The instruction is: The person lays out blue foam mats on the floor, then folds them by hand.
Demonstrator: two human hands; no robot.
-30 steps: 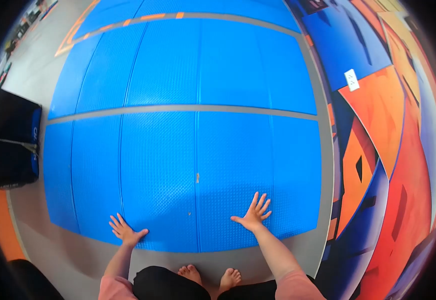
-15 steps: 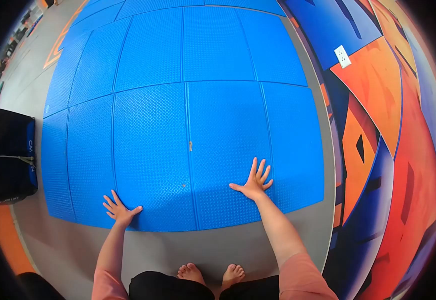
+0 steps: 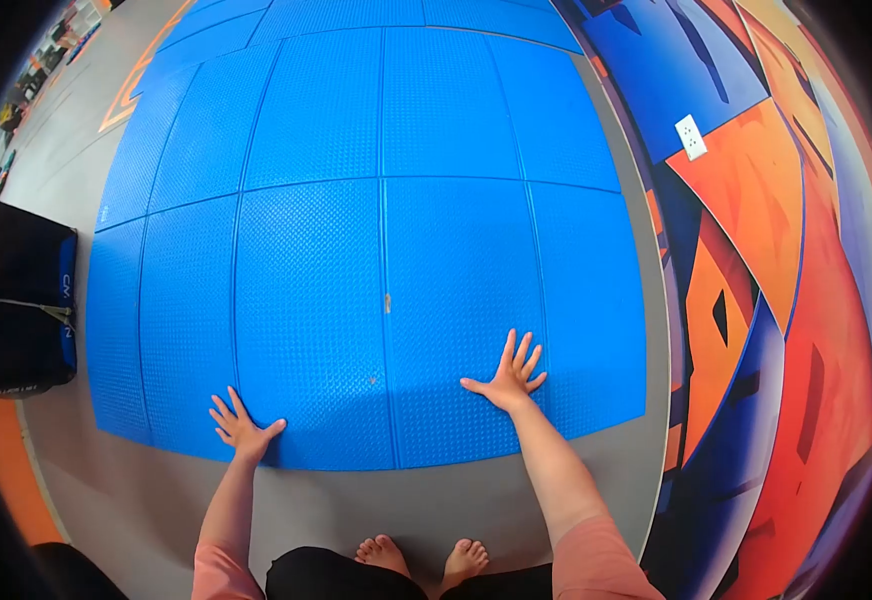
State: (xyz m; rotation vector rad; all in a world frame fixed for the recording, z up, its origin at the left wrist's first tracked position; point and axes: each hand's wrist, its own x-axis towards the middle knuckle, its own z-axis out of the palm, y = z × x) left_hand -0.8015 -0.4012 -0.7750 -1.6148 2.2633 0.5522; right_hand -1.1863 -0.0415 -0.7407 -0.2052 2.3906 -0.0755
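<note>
A large blue textured floor mat (image 3: 356, 250) made of joined panels covers the grey floor in front of me. My left hand (image 3: 239, 426) lies flat on the mat's near edge, fingers spread, holding nothing. My right hand (image 3: 509, 373) presses flat on the mat a little farther in, fingers spread too. The near mat section butts against the section beyond it, with only a thin seam between them. My bare feet (image 3: 421, 556) stand on the grey floor just behind the mat edge.
A black bag or case (image 3: 16, 300) with blue trim sits left of the mat. A wall (image 3: 776, 260) painted in orange and blue shapes, with a white socket (image 3: 691, 137), runs along the right. Grey floor (image 3: 356, 500) borders the mat.
The grey gap between the near mat section and the far one has closed; the near section slid forward with both hands flat on it. Since half a second ago little has moved.
</note>
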